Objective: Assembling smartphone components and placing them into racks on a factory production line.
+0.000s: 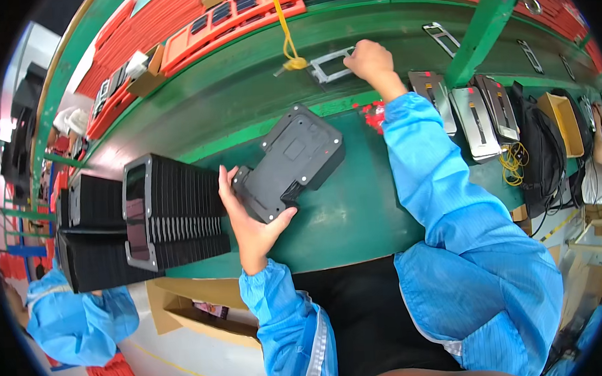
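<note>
My left hand (255,224) grips the near end of a stack of black plastic housings (299,147), thumb on one side and fingers on the other. Screw-like dots mark the corners of the top piece, and the stack sits tilted over the green table (343,220). Farther off, my right hand (374,63) is closed, its curled fingers at the right end of a grey metal frame (330,67) with a rectangular opening. That frame lies on the dark band beyond the table's green rail. What the right fingertips pinch is partly hidden.
Tall stacks of black frames (180,215) stand at the left. Small red pieces (373,117) lie beside my right sleeve. A yellow cord (294,60) hangs above the band. Right of the green post (483,28) are metal-plate stacks (474,121). A cardboard box (219,321) sits below the table.
</note>
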`<state>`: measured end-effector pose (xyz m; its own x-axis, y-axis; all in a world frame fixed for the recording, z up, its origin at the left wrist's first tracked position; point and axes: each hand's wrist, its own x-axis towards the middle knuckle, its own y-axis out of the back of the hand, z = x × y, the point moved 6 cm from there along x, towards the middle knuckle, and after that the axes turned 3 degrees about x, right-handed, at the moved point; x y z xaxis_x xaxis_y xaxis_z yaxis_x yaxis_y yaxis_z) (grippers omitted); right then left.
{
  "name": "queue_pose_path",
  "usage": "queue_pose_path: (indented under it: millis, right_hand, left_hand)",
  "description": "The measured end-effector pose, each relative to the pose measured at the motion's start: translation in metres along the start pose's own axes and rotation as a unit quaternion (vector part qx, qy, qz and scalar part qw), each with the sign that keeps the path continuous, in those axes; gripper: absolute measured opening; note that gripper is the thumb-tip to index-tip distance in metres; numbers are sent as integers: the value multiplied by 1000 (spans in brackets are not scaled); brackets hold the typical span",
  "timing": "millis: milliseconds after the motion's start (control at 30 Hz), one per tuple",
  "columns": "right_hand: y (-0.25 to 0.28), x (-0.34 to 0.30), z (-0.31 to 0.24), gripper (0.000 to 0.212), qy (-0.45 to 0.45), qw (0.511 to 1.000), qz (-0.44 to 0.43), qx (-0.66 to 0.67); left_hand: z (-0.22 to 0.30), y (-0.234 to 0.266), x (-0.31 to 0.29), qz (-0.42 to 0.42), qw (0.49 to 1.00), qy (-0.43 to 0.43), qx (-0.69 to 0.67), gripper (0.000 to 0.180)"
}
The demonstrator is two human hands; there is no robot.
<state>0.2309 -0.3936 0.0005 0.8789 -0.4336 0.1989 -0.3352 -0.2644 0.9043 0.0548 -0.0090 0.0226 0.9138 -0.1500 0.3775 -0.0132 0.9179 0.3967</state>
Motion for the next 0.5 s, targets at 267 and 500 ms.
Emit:
queue_pose_path:
  millis: [267,500]
  right_hand:
    - [63,-155,-135,22,286,949,-70,111]
    - [67,-201,-146,19,367,927,-60,36]
  left_hand:
    - [-1,3,0,21,1000,-1,-20,138]
    - [7,1,-3,10,999,-22,-30,118]
